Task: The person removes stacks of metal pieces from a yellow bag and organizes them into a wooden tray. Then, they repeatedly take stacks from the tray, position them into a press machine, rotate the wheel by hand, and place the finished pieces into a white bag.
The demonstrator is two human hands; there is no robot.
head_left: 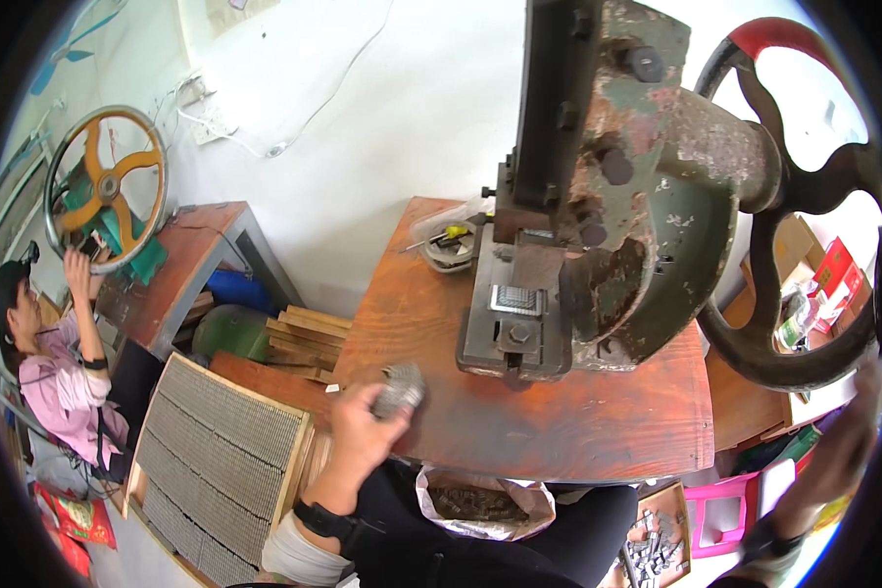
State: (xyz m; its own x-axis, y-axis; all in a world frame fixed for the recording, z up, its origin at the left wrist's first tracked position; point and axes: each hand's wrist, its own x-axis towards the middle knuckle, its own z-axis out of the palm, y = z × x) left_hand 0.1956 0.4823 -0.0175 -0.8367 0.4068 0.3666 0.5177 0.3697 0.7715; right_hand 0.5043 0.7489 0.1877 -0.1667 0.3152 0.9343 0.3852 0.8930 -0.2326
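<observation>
Head view shows, at the far left, another person (54,377) in a pink top who sits and lifts one hand to a yellow and green handwheel (108,186) of a second machine. Next to this person, a wooden tray (216,461) full of small grey pieces in rows leans at the lower left, and some wooden slats (304,338) lie behind it. The left hand (363,426) is at the near left edge of the orange-brown worktop (559,421); its grip is pressed around a small stack of grey metal pieces (399,388), which it holds just above the worktop edge. Below the worktop, on the lap, an open plastic bag (480,502) with more dark metal pieces rests. In the middle of the worktop stands a heavy old green press (617,216), with a ribbed grey die (516,299) on its base. A large dark flywheel (794,216) is on the right side of the press. The right hand (848,431) is at the lower rim of this wheel, but it is blurred, so I cannot tell if its grip is closed. A pink plastic stool (720,514) is at the lower right.
</observation>
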